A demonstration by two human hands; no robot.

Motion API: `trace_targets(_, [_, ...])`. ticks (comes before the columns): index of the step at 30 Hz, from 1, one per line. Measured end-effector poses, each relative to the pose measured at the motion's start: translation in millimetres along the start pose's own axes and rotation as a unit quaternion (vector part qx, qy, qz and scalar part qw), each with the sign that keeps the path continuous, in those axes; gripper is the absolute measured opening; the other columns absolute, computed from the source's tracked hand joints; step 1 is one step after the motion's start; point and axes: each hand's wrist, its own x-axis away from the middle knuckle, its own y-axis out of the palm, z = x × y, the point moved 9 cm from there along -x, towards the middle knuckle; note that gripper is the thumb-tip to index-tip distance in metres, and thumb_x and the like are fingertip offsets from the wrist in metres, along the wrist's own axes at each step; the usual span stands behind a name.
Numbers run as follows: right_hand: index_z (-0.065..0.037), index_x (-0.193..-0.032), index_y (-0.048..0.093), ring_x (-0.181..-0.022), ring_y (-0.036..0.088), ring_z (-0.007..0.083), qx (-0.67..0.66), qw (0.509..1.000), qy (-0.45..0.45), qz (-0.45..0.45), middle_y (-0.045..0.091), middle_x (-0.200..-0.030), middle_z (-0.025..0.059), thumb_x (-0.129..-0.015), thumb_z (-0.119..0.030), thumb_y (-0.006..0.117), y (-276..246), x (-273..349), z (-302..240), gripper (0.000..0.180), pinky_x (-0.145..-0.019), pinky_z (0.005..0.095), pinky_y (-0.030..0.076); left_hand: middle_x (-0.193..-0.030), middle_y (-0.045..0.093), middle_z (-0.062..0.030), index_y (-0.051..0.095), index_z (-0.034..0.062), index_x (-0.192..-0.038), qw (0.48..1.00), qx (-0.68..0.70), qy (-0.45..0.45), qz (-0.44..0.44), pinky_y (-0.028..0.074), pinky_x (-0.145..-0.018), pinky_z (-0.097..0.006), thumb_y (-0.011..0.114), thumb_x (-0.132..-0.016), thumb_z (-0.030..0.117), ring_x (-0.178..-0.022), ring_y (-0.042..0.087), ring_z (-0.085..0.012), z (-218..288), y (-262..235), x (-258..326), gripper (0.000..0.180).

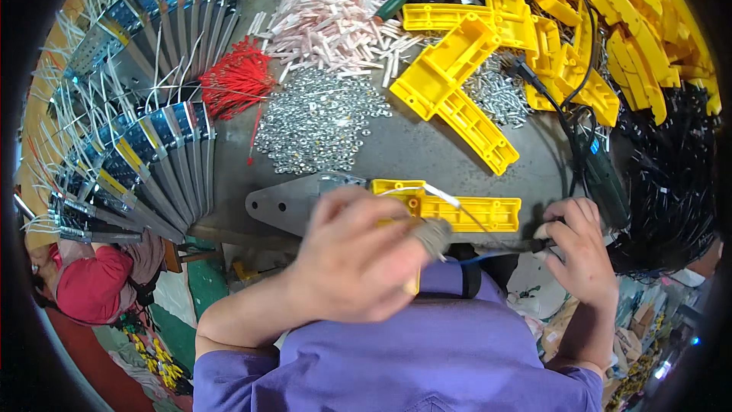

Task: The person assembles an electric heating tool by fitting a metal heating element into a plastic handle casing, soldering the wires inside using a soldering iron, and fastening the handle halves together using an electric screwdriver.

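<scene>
The flat grey metal plate (282, 206) at six o'clock looks matt and smooth, and the long yellow plastic housing (465, 212) lying on it has a moulded, faintly glossy face. At twelve o'clock the heap of small silver metal nuts (320, 118) glitters brightly. The bundle of red plastic-coated wires (238, 80) at eleven looks dull. The grey table (412, 145) surface seems worn and matt. The purple cloth shirt (427, 358) looks soft.
</scene>
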Motion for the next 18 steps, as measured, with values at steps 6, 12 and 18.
trace_targets(6, [-0.002,-0.088,0.057,-0.074,0.061,0.0311,-0.225,0.949,0.064,0.212,0.063,-0.083,0.0120,-0.067,-0.003,0.076,-3,4,20,0.029,-0.066,0.0364,0.047,-0.084,0.066,-0.0013,0.069,0.0091,-0.093,0.990,0.127,-0.050,-0.025,0.042,-0.078,-0.038,0.070,-0.066,0.017,-0.081,0.060,-0.0179,4,5,-10,0.028])
trace_targets(12, [-0.004,-0.088,0.057,-0.079,0.060,0.0295,-0.220,0.955,-0.062,0.189,0.061,-0.082,0.0101,-0.068,0.000,0.073,-7,-20,1,0.026,-0.072,0.0362,0.043,-0.095,0.061,-0.0155,0.018,-0.0012,-0.129,0.991,0.067,-0.119,-0.007,0.051,-0.073,-0.027,0.059,-0.083,-0.010,-0.095,0.060,-0.0211,-16,8,6,0.062])
trace_targets(18, [-0.004,-0.087,0.057,-0.077,0.058,0.0299,-0.186,0.969,-0.080,0.142,0.059,-0.080,0.0100,-0.067,0.001,0.070,-7,-25,0,0.025,-0.072,0.0363,0.041,-0.120,0.048,-0.0193,0.045,0.0018,-0.122,0.990,-0.075,-0.097,-0.066,0.031,-0.099,-0.047,0.067,-0.072,0.007,-0.093,0.055,-0.0371,-20,22,2,0.055])
